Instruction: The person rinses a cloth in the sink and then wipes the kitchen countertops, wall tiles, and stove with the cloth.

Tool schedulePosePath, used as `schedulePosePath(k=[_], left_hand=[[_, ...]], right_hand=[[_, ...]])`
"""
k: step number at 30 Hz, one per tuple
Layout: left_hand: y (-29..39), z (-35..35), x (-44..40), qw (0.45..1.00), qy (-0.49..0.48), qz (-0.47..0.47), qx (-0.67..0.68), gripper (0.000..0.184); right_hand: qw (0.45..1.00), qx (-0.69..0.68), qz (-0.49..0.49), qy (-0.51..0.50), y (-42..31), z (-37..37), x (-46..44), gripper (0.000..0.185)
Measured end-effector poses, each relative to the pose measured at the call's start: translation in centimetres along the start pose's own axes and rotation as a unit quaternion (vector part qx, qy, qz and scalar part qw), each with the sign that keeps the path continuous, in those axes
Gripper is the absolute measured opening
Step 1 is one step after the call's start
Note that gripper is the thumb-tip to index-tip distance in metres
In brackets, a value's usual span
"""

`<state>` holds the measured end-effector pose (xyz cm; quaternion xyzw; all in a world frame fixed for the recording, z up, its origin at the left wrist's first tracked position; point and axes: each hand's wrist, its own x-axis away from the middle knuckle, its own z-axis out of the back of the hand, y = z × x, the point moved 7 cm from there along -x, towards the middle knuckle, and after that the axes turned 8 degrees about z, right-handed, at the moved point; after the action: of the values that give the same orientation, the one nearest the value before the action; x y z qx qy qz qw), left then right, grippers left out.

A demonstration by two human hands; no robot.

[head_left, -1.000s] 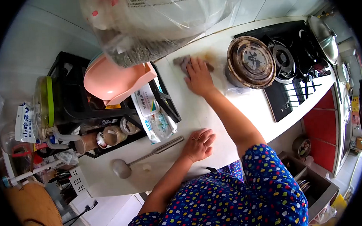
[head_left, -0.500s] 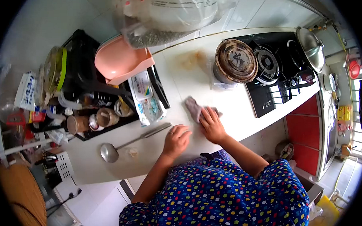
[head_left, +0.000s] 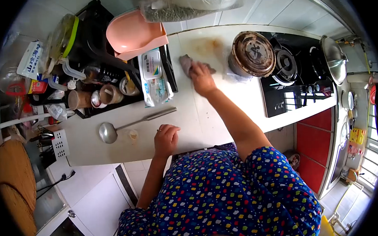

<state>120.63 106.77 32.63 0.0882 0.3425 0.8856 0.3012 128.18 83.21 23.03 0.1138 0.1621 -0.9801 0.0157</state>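
Two hands are over the surface [head_left: 222,116]. The right hand [head_left: 202,78] has its fingers on a grey cloth [head_left: 186,64]; whether they grip it I cannot tell. From there, a stain [head_left: 211,44] lies at 12 o'clock, a pot [head_left: 253,54] at 2. The left hand [head_left: 166,139], at 7, curls its fingers loosely, contents unclear, a ladle [head_left: 137,123] at its 10 o'clock.
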Motion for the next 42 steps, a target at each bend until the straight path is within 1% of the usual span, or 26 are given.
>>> schedulePosePath(k=[2, 4, 6, 9, 10, 12, 14, 16, 17, 18, 20, 21, 23, 25, 26, 27, 28, 29, 30, 32, 33, 34, 36, 38, 40, 42], left_hand=[[-0.3, -0.3, -0.3, 1.000, -0.002, 0.010, 0.005, 0.015], [-0.6, -0.8, -0.5, 1.000, -0.005, 0.019, -0.015, 0.016], [-0.3, -1.1, -0.7, 1.000, -0.014, 0.021, -0.006, 0.017], [0.4, -2.2, -0.9, 0.999, -0.029, 0.006, -0.022, 0.017], [0.5, -2.5, -0.9, 0.999, -0.033, 0.002, -0.020, 0.017], [0.5, -3.3, -0.8, 0.998, -0.050, 0.005, -0.023, 0.017], [0.8, -3.8, -0.8, 0.998, -0.061, -0.008, -0.024, 0.017], [0.9, -3.9, -0.6, 0.996, -0.084, -0.007, -0.036, 0.015], [0.9, -4.1, -0.5, 0.996, -0.085, -0.005, -0.030, 0.015], [0.9, -4.3, -0.6, 0.996, -0.086, -0.011, -0.025, 0.015], [1.0, -5.0, -0.8, 0.994, -0.104, -0.021, -0.020, 0.015], [1.7, -5.1, -1.3, 0.994, -0.103, -0.035, -0.011, 0.015], [3.2, -5.5, -2.5, 0.994, -0.092, -0.057, -0.002, 0.016], [4.6, -6.0, -3.9, 0.994, -0.077, -0.078, 0.004, 0.017], [5.4, -6.3, -4.5, 0.993, -0.079, -0.089, 0.010, 0.016], [6.2, -6.7, -5.0, 0.991, -0.081, -0.101, 0.015, 0.016], [6.9, -7.1, -5.4, 0.991, -0.078, -0.105, 0.011, 0.016], [7.5, -7.3, -5.9, 0.992, -0.074, -0.092, 0.040, 0.015], [8.0, -7.6, -6.4, 0.992, -0.070, -0.079, 0.068, 0.014], [8.9, -8.2, -7.5, 0.991, -0.067, -0.076, 0.083, 0.014], [9.1, -8.6, -8.1, 0.991, -0.071, -0.056, 0.096, 0.014], [9.2, -8.8, -8.8, 0.991, -0.073, -0.038, 0.110, 0.015], [9.2, -9.6, -9.9, 0.990, -0.067, -0.036, 0.120, 0.017], [9.4, -10.0, -11.0, 0.985, -0.069, -0.006, 0.156, 0.019], [9.8, -10.2, -11.9, 0.985, -0.070, -0.002, 0.160, 0.019], [10.1, -10.4, -12.8, 0.974, -0.056, 0.052, 0.213, 0.020]], right_hand=[[0.994, -0.078, 0.074, 0.019, -2.2, -0.5, 3.5, 0.041], [0.981, -0.151, 0.122, -0.009, -4.8, 0.9, 8.2, 0.039], [0.967, -0.186, 0.152, -0.086, -6.5, 2.8, 11.8, 0.036], [0.942, -0.236, 0.190, -0.147, -5.7, 4.1, 17.3, 0.029], [0.936, -0.230, 0.206, -0.172, -5.1, 5.0, 19.0, 0.026], [0.941, -0.242, 0.203, -0.122, -3.0, 6.7, 23.1, 0.023], [0.968, -0.175, 0.155, -0.086, 0.2, 10.2, 28.3, 0.018], [0.982, -0.119, 0.078, -0.121, 4.4, 14.5, 33.1, 0.012], [0.983, -0.126, -0.039, -0.130, 7.6, 15.7, 35.9, 0.011], [0.969, -0.131, -0.156, -0.137, 9.6, 16.8, 37.3, 0.011], [0.965, -0.084, -0.246, -0.015, 11.4, 20.3, 36.6, 0.012], [0.967, -0.068, -0.242, 0.050, 10.2, 22.1, 33.3, 0.013], [0.966, -0.101, -0.192, 0.140, 9.1, 21.1, 28.2, 0.015], [0.973, -0.139, -0.108, 0.150, 7.6, 16.2, 23.4, 0.020], [0.978, -0.171, -0.069, 0.101, 6.6, 11.9, 21.3, 0.027], [0.984, -0.170, -0.057, 0.021, 3.9, 10.1, 17.9, 0.036], [0.994, -0.104, -0.028, -0.016, 1.8, 8.1, 16.1, 0.045], [0.995, -0.078, -0.025, -0.051, 1.0, 7.2, 14.4, 0.050], [0.998, -0.039, -0.006, -0.048, 0.7, 7.5, 13.5, 0.053], [0.997, -0.072, -0.008, -0.003, 1.4, 7.6, 13.6, 0.046], [0.997, -0.072, -0.008, -0.001, 2.0, 7.5, 14.7, 0.046], [0.998, -0.063, -0.007, 0.005, 2.6, 8.0, 16.5, 0.041], [0.998, -0.043, -0.012, 0.032, 3.4, 10.0, 20.1, 0.030], [0.998, -0.034, -0.044, -0.001, 4.0, 11.7, 24.2, 0.026], [0.996, -0.041, -0.063, 0.055, 4.3, 14.4, 27.2, 0.021], [0.991, -0.059, -0.108, 0.054, 5.5, 15.7, 28.1, 0.018]])
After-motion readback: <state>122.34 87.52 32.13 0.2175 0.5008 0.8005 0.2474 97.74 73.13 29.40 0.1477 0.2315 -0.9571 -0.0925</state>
